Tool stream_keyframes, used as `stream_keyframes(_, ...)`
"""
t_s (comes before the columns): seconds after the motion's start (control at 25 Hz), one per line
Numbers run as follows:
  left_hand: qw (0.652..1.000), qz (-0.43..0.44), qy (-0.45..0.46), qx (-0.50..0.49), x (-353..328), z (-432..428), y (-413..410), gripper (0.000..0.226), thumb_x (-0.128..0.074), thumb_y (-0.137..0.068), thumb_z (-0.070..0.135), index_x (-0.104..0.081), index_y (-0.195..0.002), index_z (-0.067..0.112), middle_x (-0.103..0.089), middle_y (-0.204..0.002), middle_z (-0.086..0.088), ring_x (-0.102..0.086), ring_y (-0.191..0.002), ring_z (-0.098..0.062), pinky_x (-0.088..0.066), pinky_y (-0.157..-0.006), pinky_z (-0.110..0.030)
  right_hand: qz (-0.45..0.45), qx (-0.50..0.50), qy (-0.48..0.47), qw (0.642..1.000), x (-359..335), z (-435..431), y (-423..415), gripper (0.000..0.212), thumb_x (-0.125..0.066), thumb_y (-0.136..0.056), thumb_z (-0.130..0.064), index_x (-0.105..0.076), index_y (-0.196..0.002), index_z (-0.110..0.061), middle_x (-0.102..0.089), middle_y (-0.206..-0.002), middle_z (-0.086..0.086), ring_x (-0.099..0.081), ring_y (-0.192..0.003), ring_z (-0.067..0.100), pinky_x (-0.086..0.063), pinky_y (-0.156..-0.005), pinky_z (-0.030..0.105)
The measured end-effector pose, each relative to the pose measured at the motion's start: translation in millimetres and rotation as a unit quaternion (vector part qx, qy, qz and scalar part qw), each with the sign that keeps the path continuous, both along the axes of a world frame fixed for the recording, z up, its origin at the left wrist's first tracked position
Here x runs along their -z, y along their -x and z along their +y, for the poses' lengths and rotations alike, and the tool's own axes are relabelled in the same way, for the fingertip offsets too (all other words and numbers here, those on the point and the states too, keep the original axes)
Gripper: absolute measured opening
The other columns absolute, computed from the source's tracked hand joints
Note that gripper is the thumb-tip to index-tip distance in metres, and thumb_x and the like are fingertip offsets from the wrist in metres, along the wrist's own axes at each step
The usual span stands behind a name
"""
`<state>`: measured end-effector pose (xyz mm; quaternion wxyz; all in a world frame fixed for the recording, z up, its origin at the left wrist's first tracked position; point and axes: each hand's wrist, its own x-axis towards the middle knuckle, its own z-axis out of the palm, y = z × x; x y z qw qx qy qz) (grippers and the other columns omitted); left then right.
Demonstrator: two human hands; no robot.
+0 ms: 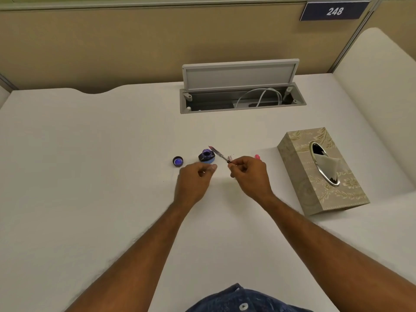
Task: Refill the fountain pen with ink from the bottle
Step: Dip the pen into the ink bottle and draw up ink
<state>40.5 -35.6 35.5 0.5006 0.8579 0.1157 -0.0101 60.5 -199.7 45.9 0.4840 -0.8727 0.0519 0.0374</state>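
Observation:
An open ink bottle (206,156) with dark blue ink stands on the white desk (90,176). Its round cap (177,161) lies upside down to the left. My right hand (249,174) pinches the back end of the fountain pen's inner section (219,155), which slants up-left with its nib just above and right of the bottle mouth. My left hand (194,180) hovers just in front of the bottle, fingers loosely curled, holding nothing that I can see. A pink pen part (257,156) peeks out behind my right hand.
A patterned tissue box (319,174) sits to the right of my right hand. An open cable hatch (242,97) with white cables is set in the desk at the back. A beige partition runs behind the desk.

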Motion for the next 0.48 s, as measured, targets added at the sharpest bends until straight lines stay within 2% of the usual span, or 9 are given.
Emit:
stream_keyframes(0.04,0.999,-0.039,-0.030,-0.008,-2.1,6.4,-2.6,0.023,-0.062,-0.088,0.037,-0.074,-0.095,0.019,-0.074,-0.089,0.008,-0.065,-0.078,-0.006,-0.051,-0.071,-0.024,-0.002,-0.009,0.024,1.000,1.6,-0.5,-5.1,0.014,-0.066,-0.084,-0.026,-0.064,-0.071,-0.028,-0.069,-0.058,-0.007,-0.066,-0.064,0.006,-0.027,-0.116,0.037)
stream_keyframes(0.08,0.996,-0.066,-0.053,-0.010,-3.7,12.0,-7.3,0.020,-0.061,-0.088,0.033,-0.074,-0.094,0.019,-0.073,-0.089,0.008,-0.064,-0.077,-0.007,-0.051,-0.070,-0.024,-0.003,-0.021,0.043,0.999,2.7,-1.1,-9.5,0.014,-0.065,-0.082,-0.028,-0.063,-0.068,-0.029,-0.069,-0.057,-0.005,-0.067,-0.064,0.007,-0.036,-0.110,0.048)
stream_keyframes(0.12,0.994,-0.085,-0.073,-0.008,-6.6,16.1,-13.3,0.018,-0.060,-0.088,0.029,-0.073,-0.095,0.018,-0.073,-0.091,0.008,-0.064,-0.078,-0.009,-0.051,-0.072,-0.025,0.000,-0.034,0.059,0.998,3.0,-1.6,-13.6,0.013,-0.065,-0.080,-0.029,-0.064,-0.068,-0.029,-0.069,-0.057,-0.004,-0.068,-0.064,0.009,-0.045,-0.101,0.050)
stream_keyframes(0.2,0.988,-0.102,-0.113,-0.002,-8.7,22.4,-25.2,0.018,-0.059,-0.089,0.025,-0.072,-0.098,0.017,-0.072,-0.096,0.005,-0.064,-0.085,-0.012,-0.051,-0.078,-0.027,0.004,-0.053,0.089,0.995,-2.2,-1.4,-21.0,0.009,-0.064,-0.080,-0.029,-0.068,-0.072,-0.024,-0.069,-0.058,-0.004,-0.068,-0.062,0.012,-0.054,-0.084,0.045)
stream_keyframes(0.28,0.985,-0.103,-0.136,-0.001,-7.4,26.7,-34.1,0.019,-0.058,-0.089,0.025,-0.071,-0.101,0.018,-0.071,-0.101,0.005,-0.062,-0.094,-0.014,-0.046,-0.083,-0.025,0.003,-0.069,0.124,0.990,-8.1,-0.8,-27.3,0.010,-0.064,-0.080,-0.027,-0.070,-0.077,-0.021,-0.066,-0.057,-0.008,-0.065,-0.060,0.011,-0.057,-0.076,0.041)
stream_keyframes(0.36,0.984,-0.098,-0.151,0.012,-5.8,28.0,-40.2,0.022,-0.058,-0.089,0.025,-0.070,-0.106,0.017,-0.069,-0.107,0.004,-0.059,-0.101,-0.016,-0.041,-0.086,-0.023,-0.003,-0.091,0.171,0.981,-14.9,2.6,-33.4,0.012,-0.063,-0.082,-0.026,-0.072,-0.083,-0.018,-0.064,-0.062,-0.010,-0.060,-0.061,0.011,-0.057,-0.070,0.036)
stream_keyframes(0.48,0.977,-0.092,-0.181,0.061,-8.7,25.5,-47.3,0.026,-0.059,-0.091,0.027,-0.069,-0.112,0.016,-0.067,-0.116,0.001,-0.055,-0.110,-0.019,-0.041,-0.094,-0.031,-0.038,-0.131,0.238,0.962,-27.8,11.1,-45.7,0.018,-0.062,-0.085,-0.027,-0.074,-0.093,-0.015,-0.071,-0.079,-0.001,-0.063,-0.073,0.016,-0.056,-0.072,0.036)
